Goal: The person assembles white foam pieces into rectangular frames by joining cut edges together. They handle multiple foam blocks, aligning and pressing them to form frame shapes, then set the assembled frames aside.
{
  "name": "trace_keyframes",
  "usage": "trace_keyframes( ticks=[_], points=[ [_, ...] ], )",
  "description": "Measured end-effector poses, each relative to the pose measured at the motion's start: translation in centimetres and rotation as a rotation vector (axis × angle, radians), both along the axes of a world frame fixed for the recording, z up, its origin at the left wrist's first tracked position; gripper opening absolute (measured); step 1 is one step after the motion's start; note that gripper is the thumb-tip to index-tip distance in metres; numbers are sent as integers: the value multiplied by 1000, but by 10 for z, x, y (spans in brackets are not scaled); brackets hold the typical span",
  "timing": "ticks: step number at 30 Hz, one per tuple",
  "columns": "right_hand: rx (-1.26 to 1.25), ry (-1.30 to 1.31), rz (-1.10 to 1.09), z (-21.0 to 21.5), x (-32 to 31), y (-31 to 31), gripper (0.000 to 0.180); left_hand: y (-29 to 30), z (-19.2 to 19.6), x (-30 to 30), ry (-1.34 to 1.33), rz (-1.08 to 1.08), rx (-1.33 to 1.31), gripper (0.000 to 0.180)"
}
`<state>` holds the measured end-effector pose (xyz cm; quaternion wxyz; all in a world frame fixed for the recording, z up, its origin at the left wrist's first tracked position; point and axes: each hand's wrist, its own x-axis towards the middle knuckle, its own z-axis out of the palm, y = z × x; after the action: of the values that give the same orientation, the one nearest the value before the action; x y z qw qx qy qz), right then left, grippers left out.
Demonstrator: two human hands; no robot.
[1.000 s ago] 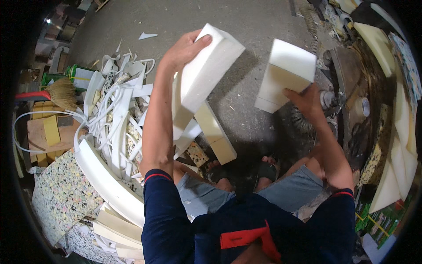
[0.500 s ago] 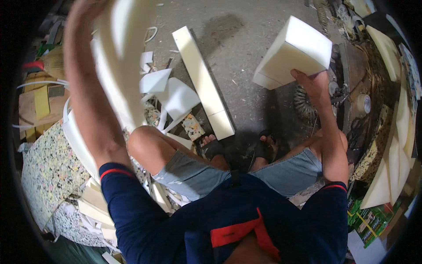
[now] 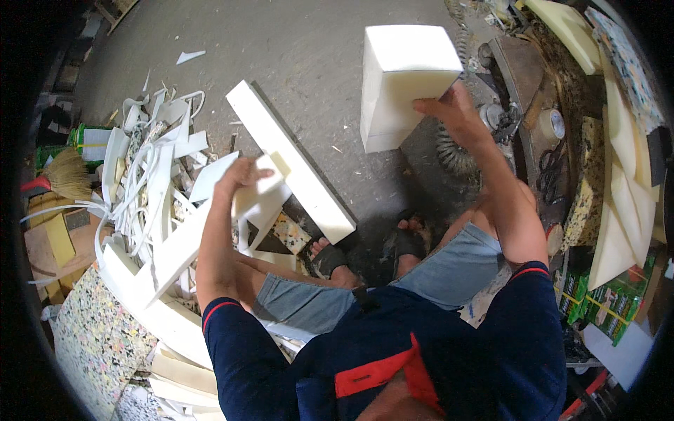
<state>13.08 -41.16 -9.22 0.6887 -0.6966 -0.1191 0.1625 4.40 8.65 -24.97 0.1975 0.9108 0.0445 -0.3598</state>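
Observation:
My right hand (image 3: 460,116) is closed on the lower right side of a tall pale cream foam block (image 3: 400,84), thumb across its near face. The block stands roughly upright in front of me. Closer to my knees, my left hand (image 3: 242,175) grips the far end of a long foam strip (image 3: 179,249), which runs back beneath my left forearm. Its tip overlaps a straight cream foam bar (image 3: 319,196) lying slantwise on the floor; whether they touch I cannot tell.
Left of me spreads a heap of white foam offcuts (image 3: 154,168), with a straw broom (image 3: 69,174) beyond it. Speckled foam sheet (image 3: 98,337) lies at lower left. A coiled hose (image 3: 456,151), a tape roll (image 3: 552,125) and leaning foam pieces (image 3: 625,210) line the right side.
My left hand has come down from the upper left, bringing the foam strip to the floor bar. The view has shifted, and the block in my right hand now appears further left and more upright.

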Motion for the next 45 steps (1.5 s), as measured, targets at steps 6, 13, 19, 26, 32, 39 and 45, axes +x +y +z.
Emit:
trace_keyframes(
  ticks=[6,13,19,26,32,39,45],
  points=[
    [-24,-125,36,1,-3,1,68,-55,45,-12,-449,33,62,112],
    [17,-183,147,22,-22,15,77,-213,191,2,-699,205,-566,140],
    [-344,-525,-24,34,-63,-29,87,-266,211,-12,-695,305,-959,88],
    [-275,-222,-731,-19,-61,-215,71,-251,175,-51,-769,481,-700,103],
    [-815,-112,-650,-205,-33,-249,109,-266,140,-39,-875,487,-675,87],
    [-621,-53,-842,-249,-14,-258,99,-273,119,-24,-932,453,-631,92],
    [-814,189,-1028,-259,3,-242,72,-278,127,-17,-928,463,-511,94]
  ],
)
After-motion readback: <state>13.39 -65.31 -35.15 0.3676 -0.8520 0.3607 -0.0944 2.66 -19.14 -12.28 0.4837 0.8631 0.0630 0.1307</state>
